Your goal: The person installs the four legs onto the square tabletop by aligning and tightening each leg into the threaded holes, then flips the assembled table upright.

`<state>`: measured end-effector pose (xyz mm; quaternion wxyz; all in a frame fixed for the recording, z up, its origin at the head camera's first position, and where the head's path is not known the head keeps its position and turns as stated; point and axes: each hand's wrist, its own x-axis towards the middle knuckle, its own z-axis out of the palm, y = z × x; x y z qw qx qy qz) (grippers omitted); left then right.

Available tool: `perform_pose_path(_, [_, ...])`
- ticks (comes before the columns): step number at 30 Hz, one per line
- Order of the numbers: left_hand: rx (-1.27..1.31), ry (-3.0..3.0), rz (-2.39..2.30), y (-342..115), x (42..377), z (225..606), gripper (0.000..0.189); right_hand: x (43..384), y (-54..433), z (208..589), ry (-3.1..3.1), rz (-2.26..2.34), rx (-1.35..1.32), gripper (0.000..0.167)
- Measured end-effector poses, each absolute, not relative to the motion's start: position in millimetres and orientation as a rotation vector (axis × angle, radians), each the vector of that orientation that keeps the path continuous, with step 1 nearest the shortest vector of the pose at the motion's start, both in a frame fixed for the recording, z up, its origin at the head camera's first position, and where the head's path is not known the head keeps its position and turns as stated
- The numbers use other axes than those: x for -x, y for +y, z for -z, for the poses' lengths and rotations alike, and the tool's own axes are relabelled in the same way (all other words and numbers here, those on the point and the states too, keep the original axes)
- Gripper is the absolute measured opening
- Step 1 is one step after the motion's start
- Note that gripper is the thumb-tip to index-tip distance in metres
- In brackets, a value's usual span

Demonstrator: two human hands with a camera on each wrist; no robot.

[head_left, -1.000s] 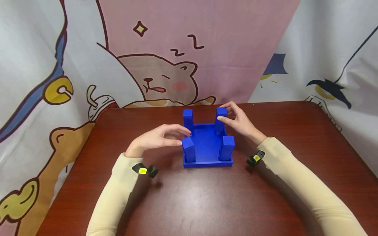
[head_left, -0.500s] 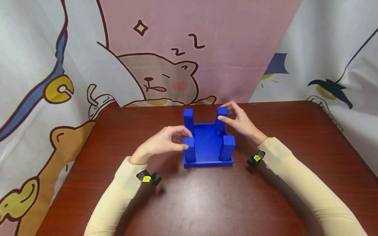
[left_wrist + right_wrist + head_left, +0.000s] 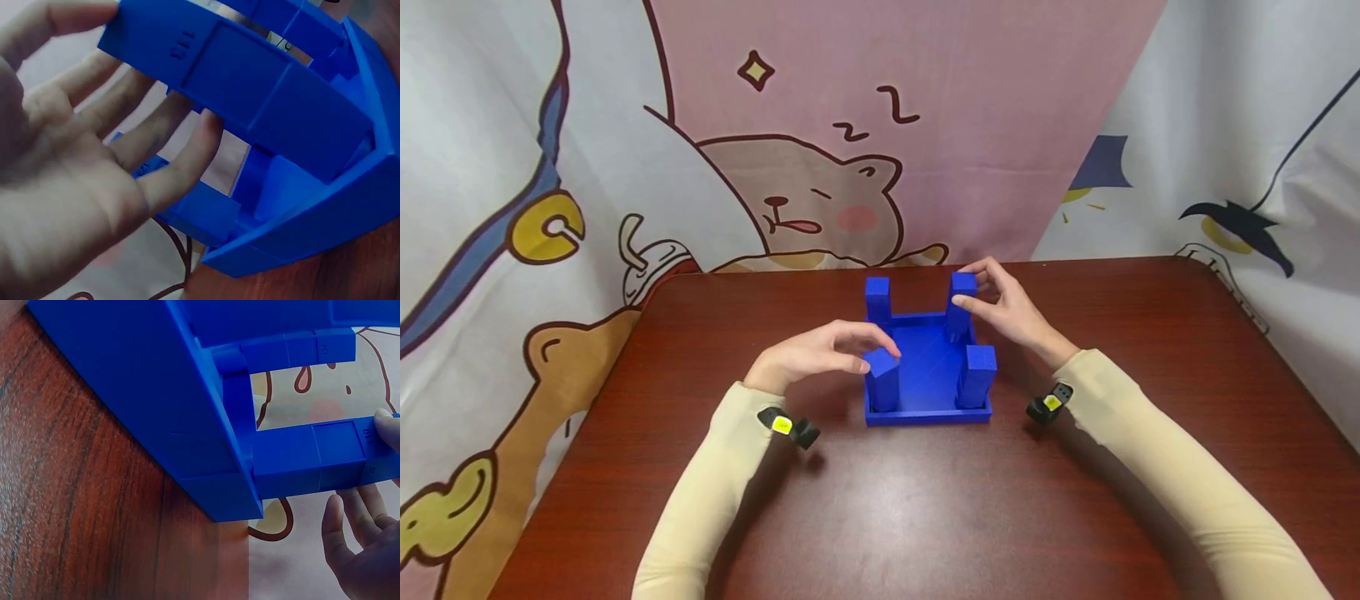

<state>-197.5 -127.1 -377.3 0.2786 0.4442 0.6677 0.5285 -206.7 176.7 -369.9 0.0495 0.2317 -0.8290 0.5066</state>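
A blue square tray (image 3: 928,417) with low walls bears an upright blue post at each corner. My left hand (image 3: 816,352) pinches the top of the front-left post (image 3: 883,392), thumb on one side and fingers round the other. That post stands turned, its top askew to the tray's walls. The left wrist view shows "113" marked on the post (image 3: 244,81). Across the tray, my right hand (image 3: 1009,310) holds the back-right post (image 3: 958,321) near its top, thumb in front and fingers behind. In the right wrist view the thumb lies on the post (image 3: 306,456).
The front-right post (image 3: 976,379) and back-left post (image 3: 878,304) stand free of both hands. Under the tray is a reddish-brown wooden table (image 3: 880,517). A cartoon-printed curtain (image 3: 985,125) hangs along the table's back edge.
My left hand first closes in on the front-left post, then shifts slightly. The post turns straight, then askew again. My right hand stays put on the back-right post.
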Motion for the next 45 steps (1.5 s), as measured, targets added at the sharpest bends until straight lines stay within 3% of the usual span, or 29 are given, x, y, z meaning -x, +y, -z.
perform_pose_path(13, [-1.301,1.691,-1.395,-130.4,198.5,375.6,0.039,206.8,175.9,369.8,-2.514,-1.553,-0.703,0.037])
perform_pose_path(25, [-0.955,2.137,-1.512,-127.4,162.2,366.1,0.046,207.4,176.5,371.0,-2.504,-1.567,-0.705,0.037])
perform_pose_path(33, [-0.865,2.176,-1.64,-120.1,153.8,367.8,0.034,207.6,176.0,370.9,-2.503,-1.57,-0.706,0.037])
perform_pose_path(45, [-1.096,1.934,-1.515,-130.3,175.6,380.3,0.032,206.6,176.4,370.5,-2.521,-1.553,-0.695,0.037])
